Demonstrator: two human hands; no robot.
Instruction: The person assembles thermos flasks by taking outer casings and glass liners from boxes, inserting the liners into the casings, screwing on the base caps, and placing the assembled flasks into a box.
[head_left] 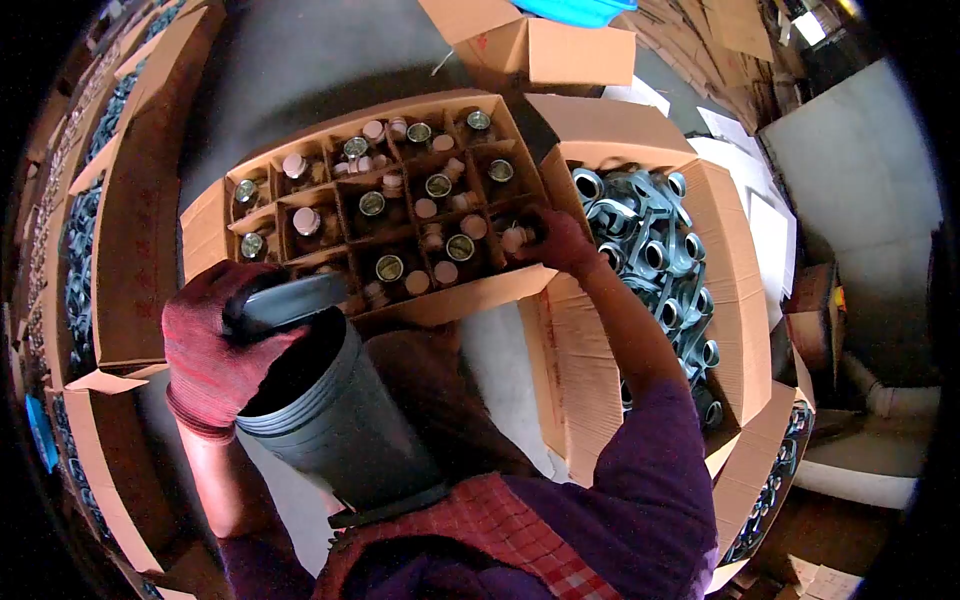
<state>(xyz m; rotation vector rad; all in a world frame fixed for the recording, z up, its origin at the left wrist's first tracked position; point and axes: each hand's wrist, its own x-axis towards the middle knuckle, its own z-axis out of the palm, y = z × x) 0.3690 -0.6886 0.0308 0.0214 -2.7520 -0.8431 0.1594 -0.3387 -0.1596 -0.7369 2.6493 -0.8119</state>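
Smooth grey curved plastic piece (pixel 297 302): held in the left hand (pixel 210 350), slanting out past the fingers; full shape uncertain, glove covers part. Dark grey cylindrical container with ribbed rim (pixel 350 435): tilted, open mouth just below left fingers. Pale pinkish round-topped pieces (pixel 515 238): at the fingertips of the right hand (pixel 563 243), in a corner compartment of the open, divided brown cardboard carton (pixel 460 298); contact hidden.
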